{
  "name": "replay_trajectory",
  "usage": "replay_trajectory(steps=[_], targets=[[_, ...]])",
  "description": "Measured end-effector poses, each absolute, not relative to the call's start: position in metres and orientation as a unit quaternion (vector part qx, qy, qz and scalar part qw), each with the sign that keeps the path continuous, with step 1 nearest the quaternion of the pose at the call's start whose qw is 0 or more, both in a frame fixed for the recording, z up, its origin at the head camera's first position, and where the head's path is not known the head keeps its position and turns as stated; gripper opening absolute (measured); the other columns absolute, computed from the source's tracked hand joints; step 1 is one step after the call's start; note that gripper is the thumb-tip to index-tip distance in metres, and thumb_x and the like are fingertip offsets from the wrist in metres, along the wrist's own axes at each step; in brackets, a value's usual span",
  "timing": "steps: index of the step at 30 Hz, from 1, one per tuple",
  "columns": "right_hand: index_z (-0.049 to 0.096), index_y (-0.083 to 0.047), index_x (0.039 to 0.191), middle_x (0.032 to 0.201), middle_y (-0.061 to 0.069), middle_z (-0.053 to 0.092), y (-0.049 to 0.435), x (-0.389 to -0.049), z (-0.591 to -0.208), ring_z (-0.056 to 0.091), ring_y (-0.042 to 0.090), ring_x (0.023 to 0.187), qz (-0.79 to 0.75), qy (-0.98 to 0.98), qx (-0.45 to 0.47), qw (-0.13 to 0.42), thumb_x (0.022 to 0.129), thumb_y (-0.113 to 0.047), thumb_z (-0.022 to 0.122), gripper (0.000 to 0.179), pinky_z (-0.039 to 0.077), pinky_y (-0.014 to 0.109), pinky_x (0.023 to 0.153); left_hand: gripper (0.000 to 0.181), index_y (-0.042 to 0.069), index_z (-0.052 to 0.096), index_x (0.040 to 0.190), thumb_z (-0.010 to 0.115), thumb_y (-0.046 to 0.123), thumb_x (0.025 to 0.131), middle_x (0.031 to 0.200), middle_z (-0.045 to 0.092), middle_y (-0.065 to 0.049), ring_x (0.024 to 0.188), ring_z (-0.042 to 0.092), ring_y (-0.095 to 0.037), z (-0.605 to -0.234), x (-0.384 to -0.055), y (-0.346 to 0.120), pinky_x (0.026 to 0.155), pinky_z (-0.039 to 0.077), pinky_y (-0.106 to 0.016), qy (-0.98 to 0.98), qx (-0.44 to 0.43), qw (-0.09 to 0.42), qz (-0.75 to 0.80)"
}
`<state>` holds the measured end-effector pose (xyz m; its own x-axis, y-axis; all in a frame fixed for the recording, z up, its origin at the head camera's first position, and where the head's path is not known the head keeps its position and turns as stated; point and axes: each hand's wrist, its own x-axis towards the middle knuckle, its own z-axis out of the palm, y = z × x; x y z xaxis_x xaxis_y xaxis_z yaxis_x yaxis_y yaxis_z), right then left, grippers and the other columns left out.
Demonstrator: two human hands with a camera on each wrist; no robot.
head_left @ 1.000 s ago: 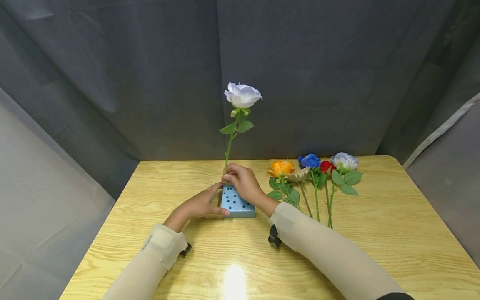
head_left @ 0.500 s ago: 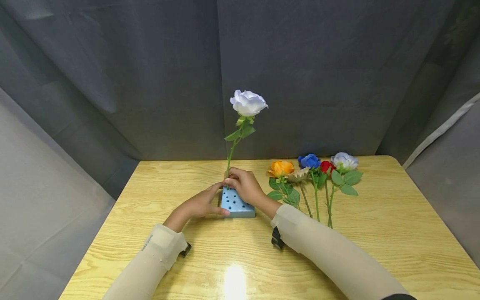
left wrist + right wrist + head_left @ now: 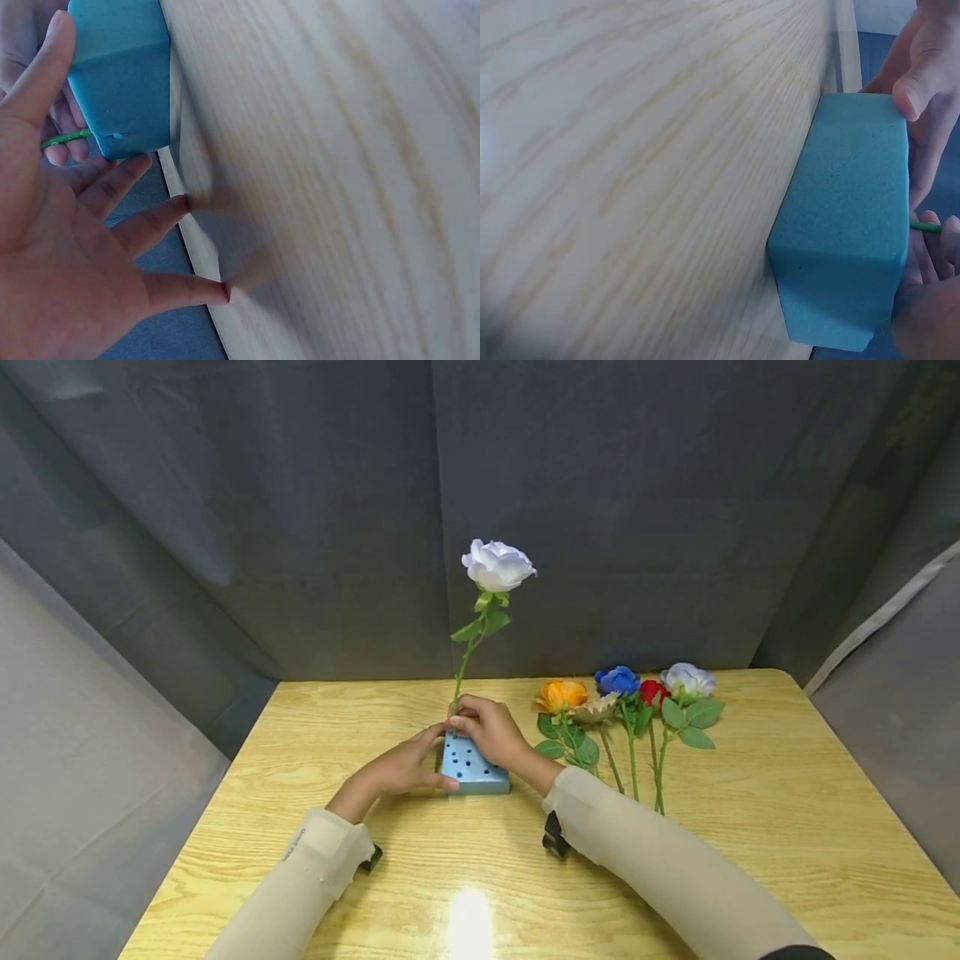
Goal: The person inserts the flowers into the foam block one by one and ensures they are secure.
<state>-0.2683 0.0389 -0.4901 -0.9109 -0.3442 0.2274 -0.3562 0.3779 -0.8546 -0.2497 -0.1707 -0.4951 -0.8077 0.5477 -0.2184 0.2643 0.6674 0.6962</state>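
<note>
A blue foam block (image 3: 480, 787) with several holes in its top sits on the table, its side faces plain in the right wrist view. My left hand (image 3: 401, 766) braces it, thumb at the near corner and index finger at the far end; the other fingers spread toward the tabletop in the left wrist view. Above the block's far left part rises an artificial white rose (image 3: 498, 567), leaning slightly right. My right hand (image 3: 489, 731) pinches its green stem (image 3: 67, 139) low down, where the stem meets the block's top. The stem's lower end is hidden inside the block.
Right of the block lie several artificial flowers: an orange one (image 3: 562, 696), a beige one (image 3: 597, 710), a blue one (image 3: 618, 681), a red one (image 3: 653, 693) and a pale lilac one (image 3: 687, 680). A dark curtain (image 3: 360, 527) stands behind the wooden table (image 3: 405, 885).
The white rose has come down and shifted slightly right, its stem leaning a little more. My right hand moved slightly down with it; the left hand and block stayed in place.
</note>
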Motion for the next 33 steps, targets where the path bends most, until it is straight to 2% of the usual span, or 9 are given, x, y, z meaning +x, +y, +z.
replay_trajectory(steps=[3, 12, 22, 33], targets=[[0.069, -0.007, 0.100, 0.101, 0.009, 0.076, 0.0394, -0.2683, -0.4904, 0.075, 0.024, 0.095, 0.534, -0.820, 0.208, -0.007, 0.101, -0.012, 0.065, 0.007, 0.061, 0.027, 0.080, 0.113, 0.019, 0.012, 0.167, 0.082, 0.053, 0.085, 0.171, 0.019, -0.011, 0.157, 0.020, -0.033, -0.4946, -0.2493, -0.1710, 0.122, 0.026, -0.057, 0.889, 0.230, 0.208, 0.337], [0.071, -0.007, 0.105, 0.103, 0.009, 0.075, 0.0415, -0.2677, -0.4887, 0.075, 0.026, 0.099, 0.557, -0.807, 0.196, -0.031, 0.102, -0.014, 0.065, 0.009, 0.061, 0.028, 0.082, 0.113, 0.019, 0.011, 0.167, 0.082, 0.051, 0.085, 0.171, 0.018, -0.012, 0.157, 0.020, -0.034, -0.4924, -0.2484, -0.1701, 0.123, 0.025, -0.057, 0.890, 0.226, 0.209, 0.337], [0.071, -0.009, 0.109, 0.101, 0.008, 0.077, 0.0446, -0.2686, -0.4920, 0.075, 0.026, 0.093, 0.547, -0.811, 0.207, -0.018, 0.101, -0.018, 0.067, 0.012, 0.060, 0.032, 0.080, 0.112, 0.022, 0.012, 0.167, 0.082, 0.052, 0.084, 0.172, 0.015, -0.011, 0.157, 0.017, -0.034, -0.4949, -0.2499, -0.1702, 0.123, 0.024, -0.058, 0.888, 0.226, 0.212, 0.341], [0.072, -0.009, 0.108, 0.102, 0.006, 0.076, 0.0471, -0.2666, -0.4891, 0.075, 0.025, 0.094, 0.550, -0.813, 0.191, -0.019, 0.101, -0.020, 0.069, 0.014, 0.060, 0.032, 0.080, 0.111, 0.021, 0.015, 0.167, 0.082, 0.052, 0.084, 0.172, 0.017, -0.011, 0.157, 0.019, -0.034, -0.4951, -0.2503, -0.1705, 0.123, 0.024, -0.058, 0.887, 0.233, 0.209, 0.339]])
